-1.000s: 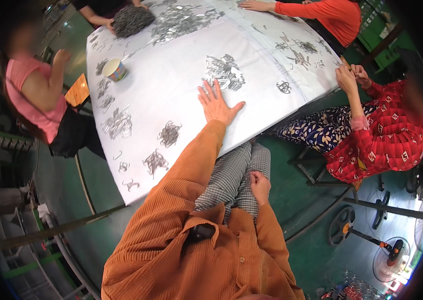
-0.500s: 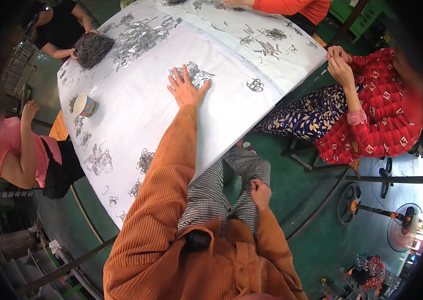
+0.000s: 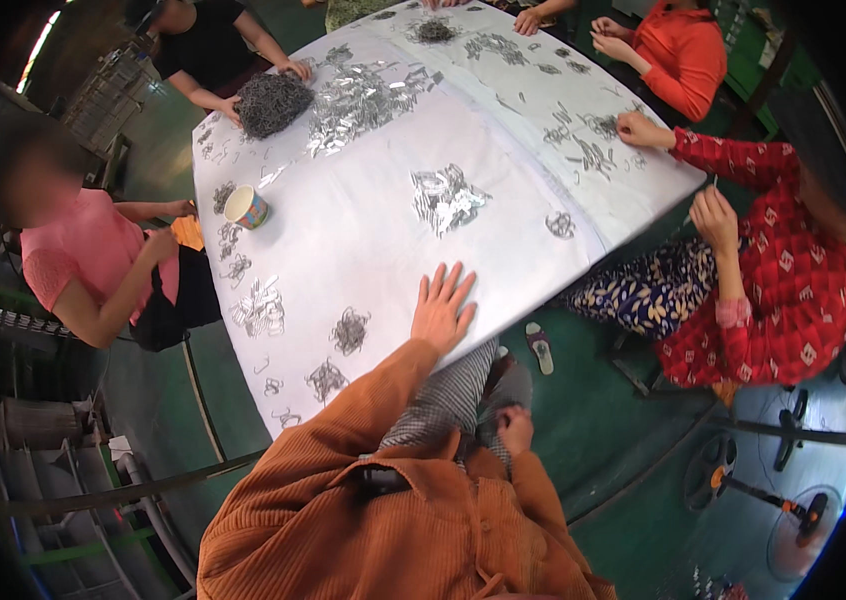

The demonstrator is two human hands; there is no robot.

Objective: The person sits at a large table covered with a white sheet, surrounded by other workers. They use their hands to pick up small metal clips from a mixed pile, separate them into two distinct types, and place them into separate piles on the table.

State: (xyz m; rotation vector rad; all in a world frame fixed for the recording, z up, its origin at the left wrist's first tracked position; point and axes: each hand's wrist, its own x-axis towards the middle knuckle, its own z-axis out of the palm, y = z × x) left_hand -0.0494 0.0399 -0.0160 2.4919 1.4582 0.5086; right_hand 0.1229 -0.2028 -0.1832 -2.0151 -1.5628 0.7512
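Observation:
My left hand (image 3: 441, 312) lies flat on the white-covered table (image 3: 363, 265) near its front edge, fingers spread, nothing under it that I can see. Beyond its fingertips rests a pile of small, shiny metal pieces (image 3: 446, 203), apart from the hand. Closer to my body, my right hand (image 3: 516, 430) is low over my striped trousers (image 3: 443, 400), below the table edge. Its fingers are curled; whatever may be inside them is hidden. To the left of my left arm sit dark clumps of bent wire hooks (image 3: 350, 331).
A paper cup (image 3: 246, 207) stands at the left. One person holds a big grey wire bundle (image 3: 273, 104) beside a broad spread of metal pieces (image 3: 348, 105). Several other people sit around the table; one in red patterned clothing (image 3: 763, 290) is at my right. A fan (image 3: 801, 530) stands behind.
My left hand has drawn back from the metal pile to the table's near edge. The view has shifted. The person in red now reaches one hand onto the table.

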